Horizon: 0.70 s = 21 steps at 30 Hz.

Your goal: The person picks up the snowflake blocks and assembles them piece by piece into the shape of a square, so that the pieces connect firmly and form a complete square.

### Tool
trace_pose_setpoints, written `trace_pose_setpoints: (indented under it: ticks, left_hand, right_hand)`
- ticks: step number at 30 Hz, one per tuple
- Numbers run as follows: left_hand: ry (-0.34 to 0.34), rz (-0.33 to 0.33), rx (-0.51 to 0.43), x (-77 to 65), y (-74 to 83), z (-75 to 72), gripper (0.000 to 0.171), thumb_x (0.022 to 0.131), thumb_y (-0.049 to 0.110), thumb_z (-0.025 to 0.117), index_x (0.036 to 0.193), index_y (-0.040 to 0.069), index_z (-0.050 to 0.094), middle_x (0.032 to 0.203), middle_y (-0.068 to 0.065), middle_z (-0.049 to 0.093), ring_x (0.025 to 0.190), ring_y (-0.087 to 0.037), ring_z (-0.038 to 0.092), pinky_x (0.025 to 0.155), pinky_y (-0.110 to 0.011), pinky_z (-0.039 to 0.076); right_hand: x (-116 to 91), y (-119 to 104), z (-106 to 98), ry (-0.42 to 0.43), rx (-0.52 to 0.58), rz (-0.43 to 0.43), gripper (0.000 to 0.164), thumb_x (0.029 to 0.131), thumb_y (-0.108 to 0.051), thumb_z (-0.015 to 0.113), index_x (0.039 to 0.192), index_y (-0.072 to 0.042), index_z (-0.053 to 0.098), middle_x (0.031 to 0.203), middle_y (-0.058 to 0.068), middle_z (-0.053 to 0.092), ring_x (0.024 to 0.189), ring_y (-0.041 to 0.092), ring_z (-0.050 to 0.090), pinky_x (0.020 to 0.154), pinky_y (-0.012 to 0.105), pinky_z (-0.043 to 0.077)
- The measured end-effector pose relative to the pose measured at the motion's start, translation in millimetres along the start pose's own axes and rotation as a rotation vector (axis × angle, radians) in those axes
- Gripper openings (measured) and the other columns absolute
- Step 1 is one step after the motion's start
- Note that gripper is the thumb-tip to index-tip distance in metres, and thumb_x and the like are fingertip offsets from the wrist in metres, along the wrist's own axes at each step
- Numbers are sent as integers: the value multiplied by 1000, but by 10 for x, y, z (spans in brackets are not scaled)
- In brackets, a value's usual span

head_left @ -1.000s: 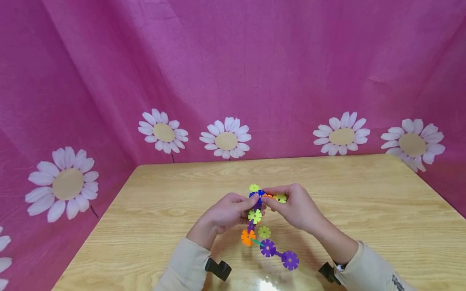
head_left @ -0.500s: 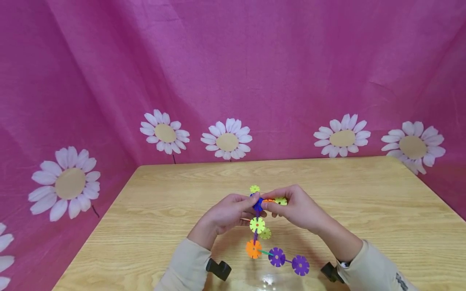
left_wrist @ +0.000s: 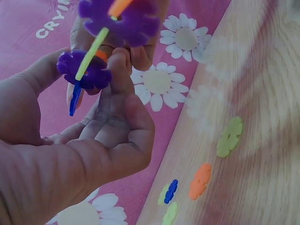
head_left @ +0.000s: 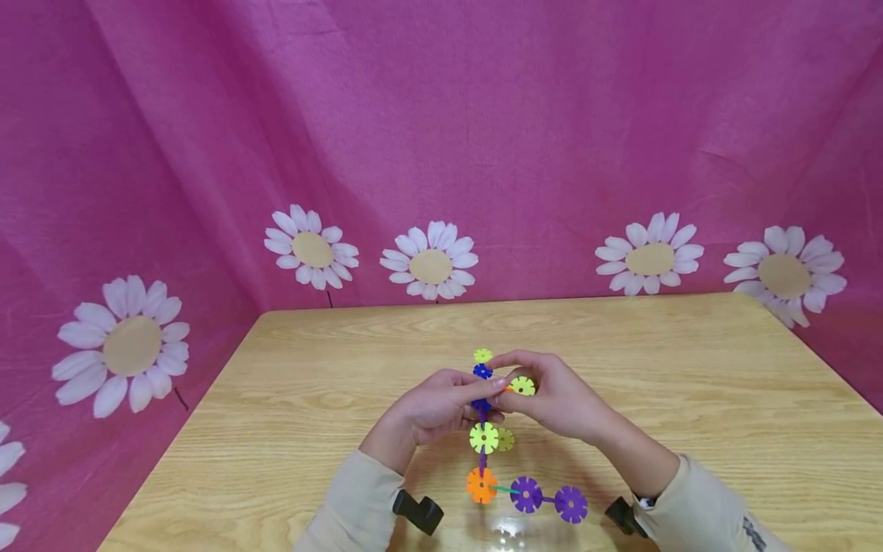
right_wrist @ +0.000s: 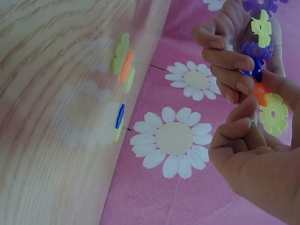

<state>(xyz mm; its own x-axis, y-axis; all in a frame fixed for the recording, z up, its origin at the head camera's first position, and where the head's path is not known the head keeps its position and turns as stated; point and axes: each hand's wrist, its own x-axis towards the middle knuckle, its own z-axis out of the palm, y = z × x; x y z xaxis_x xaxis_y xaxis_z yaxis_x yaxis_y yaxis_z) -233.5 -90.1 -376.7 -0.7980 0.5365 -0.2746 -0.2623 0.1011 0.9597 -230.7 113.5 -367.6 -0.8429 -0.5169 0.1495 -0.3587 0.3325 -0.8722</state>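
Observation:
My left hand (head_left: 438, 402) pinches the upper end of a chain of slotted plastic snowflake discs between thumb and fingers. Down from its blue disc (right_wrist: 254, 72) run a purple disc (left_wrist: 84, 70), a yellow disc (head_left: 484, 438), another purple one and an orange disc (head_left: 481, 485). A green disc (head_left: 505, 489), edge-on, links that to purple discs (head_left: 570, 504) at the lower right. My right hand (head_left: 562, 399) pinches an orange disc (right_wrist: 259, 89) joined to a yellow disc (right_wrist: 273, 114), right at the blue disc. Fingers partly cover this joint.
Loose discs lie on the wooden table (head_left: 331, 360): a yellow one (head_left: 483, 356), a blue one (head_left: 482, 371), an orange one (left_wrist: 200, 181) and a yellow-green one (head_left: 505, 439). A pink curtain with daisies (head_left: 648, 257) stands behind the table.
The chain's held end has come down toward me, and its orange and purple tail has swung lower and to the right. My right hand has shifted slightly left with the orange and yellow discs.

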Motion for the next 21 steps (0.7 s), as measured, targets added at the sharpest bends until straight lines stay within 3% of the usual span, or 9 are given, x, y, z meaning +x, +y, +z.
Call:
trace_pose_setpoints:
  ticks: [7, 11, 14, 17, 19, 21]
  left_hand:
    - [50, 11, -29, 6, -9, 16, 38, 99, 33, 63, 107, -4, 71, 81, 1, 74, 81, -12, 73, 88, -36, 58]
    - [66, 12, -28, -8, -7, -3, 41, 99, 34, 62, 108, -4, 72, 80, 0, 74, 83, -13, 73, 90, -37, 58]
    - [80, 4, -10, -13, 7, -23, 44, 99, 37, 62, 111, -4, 72, 86, -3, 76, 87, -15, 74, 91, -36, 57]
    - [111, 9, 19, -19, 22, -44, 46, 98, 39, 62, 112, -4, 72, 94, -9, 78, 90, -18, 75, 92, -37, 57]
    - [136, 7, 39, -26, 30, -56, 47, 97, 41, 63, 112, -4, 72, 97, -12, 78, 90, -19, 76, 92, -38, 57]
    - [151, 6, 59, -37, 34, -68, 48, 98, 41, 62, 113, -3, 72, 98, -13, 77, 91, -20, 76, 92, -38, 57]
  right_hand:
    - [-1, -4, -13, -3, -41, -59, 43, 90, -16, 74, 131, -9, 61, 98, 6, 71, 61, 7, 53, 52, 23, 44]
    - [-12, -28, -88, -33, -58, -62, 55, 90, -25, 76, 139, -10, 55, 109, 6, 73, 82, 11, 65, 64, 26, 52]
    - [-13, -9, -211, 14, -54, -21, 58, 91, -31, 74, 140, -10, 53, 115, 9, 72, 96, 16, 67, 74, 29, 54]
    - [4, 81, -312, 92, -81, 36, 47, 93, -31, 71, 133, -6, 60, 112, 10, 72, 93, 18, 66, 74, 28, 54]
    - [17, 165, -317, 72, -123, 79, 38, 94, -28, 70, 123, -4, 67, 104, 9, 72, 84, 17, 63, 69, 27, 52]
    - [26, 237, -267, -4, -186, 124, 33, 93, -26, 71, 115, -1, 71, 97, 7, 71, 79, 16, 60, 64, 27, 51]
